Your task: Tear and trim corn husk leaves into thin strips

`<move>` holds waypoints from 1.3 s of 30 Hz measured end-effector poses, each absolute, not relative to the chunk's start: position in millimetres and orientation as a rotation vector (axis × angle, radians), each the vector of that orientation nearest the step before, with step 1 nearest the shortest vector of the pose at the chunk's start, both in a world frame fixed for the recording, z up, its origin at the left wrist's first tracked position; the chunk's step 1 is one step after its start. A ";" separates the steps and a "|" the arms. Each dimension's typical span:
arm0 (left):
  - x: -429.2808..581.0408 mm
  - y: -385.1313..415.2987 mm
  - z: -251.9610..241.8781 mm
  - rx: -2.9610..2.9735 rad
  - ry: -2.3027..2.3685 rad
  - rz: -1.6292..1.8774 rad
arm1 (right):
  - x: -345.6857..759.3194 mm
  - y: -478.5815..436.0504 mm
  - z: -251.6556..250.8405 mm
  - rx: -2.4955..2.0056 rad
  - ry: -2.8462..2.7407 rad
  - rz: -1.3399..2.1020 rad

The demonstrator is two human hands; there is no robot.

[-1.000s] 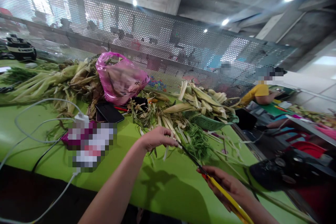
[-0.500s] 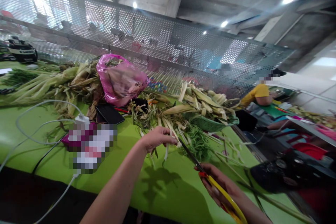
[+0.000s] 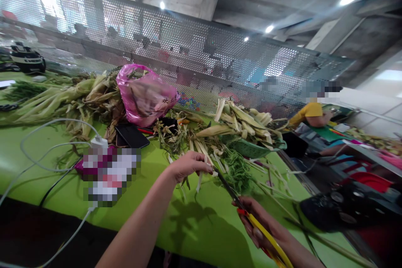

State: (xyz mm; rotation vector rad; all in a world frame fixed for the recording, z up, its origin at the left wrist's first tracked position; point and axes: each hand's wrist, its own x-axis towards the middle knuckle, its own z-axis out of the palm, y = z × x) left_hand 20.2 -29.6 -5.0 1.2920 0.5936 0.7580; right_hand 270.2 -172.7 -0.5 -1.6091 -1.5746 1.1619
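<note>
Near the middle of the green table, my left hand [image 3: 191, 165] pinches a small bundle of pale dried husk [image 3: 199, 181], with leafy strips hanging below the fingers. My right hand [image 3: 257, 222] is wrapped round scissors [image 3: 270, 240] with yellow and red handles. Their dark blades point up and left, and the tips meet the pale husk end at my left fingertips. Just behind the blades lies a feathery green bunch [image 3: 239, 171]. A green basket [image 3: 254, 147] heaped with dried husks [image 3: 243, 121] stands beyond it.
A pink bag [image 3: 146, 98], a dark phone [image 3: 132, 135] and more husks [image 3: 75, 96] lie at the left. White cables run to a purple box [image 3: 94, 162]. A mesh panel [image 3: 188, 50] stands behind. A person in a yellow sleeve [image 3: 314, 109] sits at the right.
My right hand and the scissors handles have shifted very slightly. My left hand keeps its hold on the husk, almost unmoved.
</note>
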 end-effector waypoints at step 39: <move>33.4 -25.4 -12.6 1.115 0.701 0.973 | 198.8 -70.3 16.6 -1.203 -1.076 1.108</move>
